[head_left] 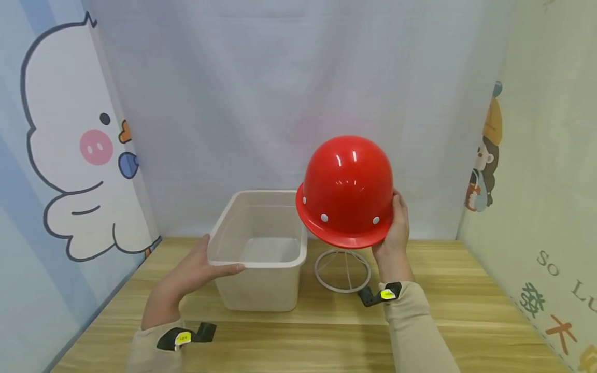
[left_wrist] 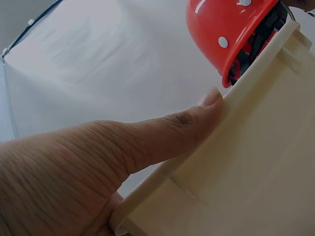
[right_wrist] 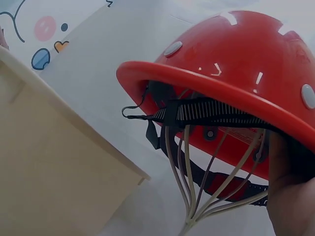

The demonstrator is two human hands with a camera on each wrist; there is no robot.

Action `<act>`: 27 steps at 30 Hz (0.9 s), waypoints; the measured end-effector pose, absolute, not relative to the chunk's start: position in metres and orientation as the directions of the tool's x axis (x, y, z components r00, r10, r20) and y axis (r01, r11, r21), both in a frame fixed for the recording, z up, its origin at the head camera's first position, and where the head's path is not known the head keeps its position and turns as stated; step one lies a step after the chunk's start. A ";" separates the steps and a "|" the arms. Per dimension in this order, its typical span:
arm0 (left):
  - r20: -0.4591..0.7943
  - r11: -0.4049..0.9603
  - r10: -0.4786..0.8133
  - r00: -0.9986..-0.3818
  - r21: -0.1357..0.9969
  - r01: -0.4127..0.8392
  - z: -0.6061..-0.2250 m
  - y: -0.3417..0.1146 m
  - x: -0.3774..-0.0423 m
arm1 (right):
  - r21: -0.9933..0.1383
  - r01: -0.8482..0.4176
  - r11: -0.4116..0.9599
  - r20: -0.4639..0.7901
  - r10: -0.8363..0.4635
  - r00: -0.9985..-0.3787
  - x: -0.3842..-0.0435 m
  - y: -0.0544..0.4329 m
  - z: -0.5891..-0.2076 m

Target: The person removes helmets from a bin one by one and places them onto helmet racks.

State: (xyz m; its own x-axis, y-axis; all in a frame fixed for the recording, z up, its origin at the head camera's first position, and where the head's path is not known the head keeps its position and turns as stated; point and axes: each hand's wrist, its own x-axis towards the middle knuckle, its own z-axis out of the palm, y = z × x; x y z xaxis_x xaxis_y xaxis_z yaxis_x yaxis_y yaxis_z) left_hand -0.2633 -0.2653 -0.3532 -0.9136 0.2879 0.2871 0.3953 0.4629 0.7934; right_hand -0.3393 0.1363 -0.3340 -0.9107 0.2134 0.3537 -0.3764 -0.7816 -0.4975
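A red safety helmet (head_left: pixel 347 191) is held up by my right hand (head_left: pixel 395 228) at the right side of its brim. In the right wrist view, the thumb (right_wrist: pixel 288 191) goes up under the brim, near the black headband (right_wrist: pixel 216 113). Just below the helmet is a white wire stand (head_left: pixel 342 289), its thin wires (right_wrist: pixel 189 196) rising towards the helmet's inside. My left hand (head_left: pixel 196 269) grips the near left corner of a beige plastic bin (head_left: pixel 261 285), thumb (left_wrist: pixel 182 125) along the rim. The other left fingers are mostly hidden behind the bin's side.
The bin and stand are side by side on a wood-grain table (head_left: pixel 261 342). A pale curtain (head_left: pixel 210 103) hangs behind them. Printed cartoon panels flank the table, with a white duck (head_left: pixel 70 129) on the left and a small girl figure (head_left: pixel 485 155) on the right.
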 end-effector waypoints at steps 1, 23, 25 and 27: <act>0.288 0.463 0.288 -0.913 0.793 0.396 -0.353 -0.266 -0.263 | -0.501 -0.375 -0.780 0.359 0.207 -0.910 -0.338 0.137 -0.334; 0.286 0.452 0.288 -0.914 0.801 0.393 -0.355 -0.267 -0.264 | -0.594 -0.396 -0.701 0.378 0.191 -0.906 -0.339 0.147 -0.341; 0.282 0.451 0.286 -0.916 0.804 0.389 -0.355 -0.266 -0.264 | -0.606 -0.395 -0.690 0.380 0.185 -0.906 -0.339 0.150 -0.341; 0.282 0.451 0.286 -0.916 0.803 0.389 -0.355 -0.266 -0.264 | -0.622 -0.398 -0.674 0.387 0.177 -0.905 -0.338 0.153 -0.341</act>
